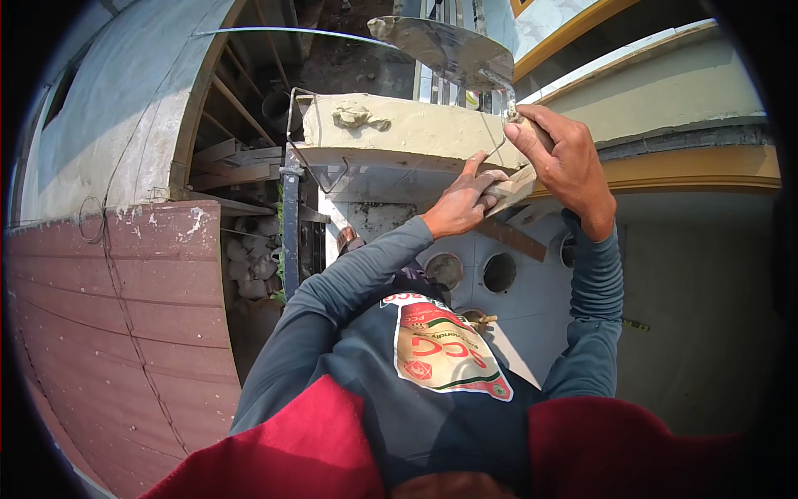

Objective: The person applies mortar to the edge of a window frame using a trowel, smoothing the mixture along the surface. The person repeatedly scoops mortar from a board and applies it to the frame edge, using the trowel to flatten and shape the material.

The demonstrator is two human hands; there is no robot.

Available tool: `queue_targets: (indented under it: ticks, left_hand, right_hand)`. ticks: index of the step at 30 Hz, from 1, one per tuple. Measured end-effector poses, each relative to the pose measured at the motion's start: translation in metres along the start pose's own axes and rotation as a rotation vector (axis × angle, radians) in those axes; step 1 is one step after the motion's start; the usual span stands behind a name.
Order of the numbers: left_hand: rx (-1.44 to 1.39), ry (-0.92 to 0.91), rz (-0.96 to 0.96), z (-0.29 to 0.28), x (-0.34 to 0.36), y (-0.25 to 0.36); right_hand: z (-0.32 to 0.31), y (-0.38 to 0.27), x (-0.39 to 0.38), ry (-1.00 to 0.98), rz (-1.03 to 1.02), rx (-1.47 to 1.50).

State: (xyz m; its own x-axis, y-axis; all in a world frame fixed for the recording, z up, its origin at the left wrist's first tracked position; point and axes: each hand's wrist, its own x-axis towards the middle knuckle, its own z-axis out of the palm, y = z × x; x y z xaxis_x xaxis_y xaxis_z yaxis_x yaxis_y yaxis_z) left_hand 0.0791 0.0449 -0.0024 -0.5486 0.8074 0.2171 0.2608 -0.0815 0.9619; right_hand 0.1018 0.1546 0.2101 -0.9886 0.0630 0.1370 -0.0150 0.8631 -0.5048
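A plastered beam runs across in front of me, with a lump of wet mortar on its top toward the left end. My right hand is closed around the handle of a trowel, whose smeared metal blade points left above the far side of the beam. My left hand is at the beam's near lower edge, its fingers on a pale, mortar-smeared wooden piece. The two hands are close together, the right one higher. A bent metal rod hooks round the beam's left end.
Below the beam, several round buckets stand on the tiled floor, near a wooden plank. A dark metal post rises at the left. Beyond it are a reddish-brown ribbed panel and stacked timber. Yellow-orange trim runs along the right.
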Motion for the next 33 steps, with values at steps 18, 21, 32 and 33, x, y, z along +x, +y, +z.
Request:
queue_targets:
  ticks: [18, 21, 32, 33]
  left_hand:
    - [-0.3, 0.083, -0.316, -0.032, -0.153, -0.022]
    - [-0.554, 0.193, -0.456, -0.068, -0.196, -0.028]
    - [-0.946, 0.49, -0.377, -0.174, -0.262, -0.067]
    - [-0.969, 0.538, -0.367, -0.174, -0.267, -0.071]
  right_hand:
    - [0.136, 0.084, -0.062, 0.023, 0.053, -0.033]
    - [0.218, 0.097, -0.08, 0.299, 0.09, -0.032]
    - [0.282, 0.074, -0.128, 0.425, 0.16, -0.329]
    - [0.282, 0.07, -0.14, 0.402, 0.19, -0.316]
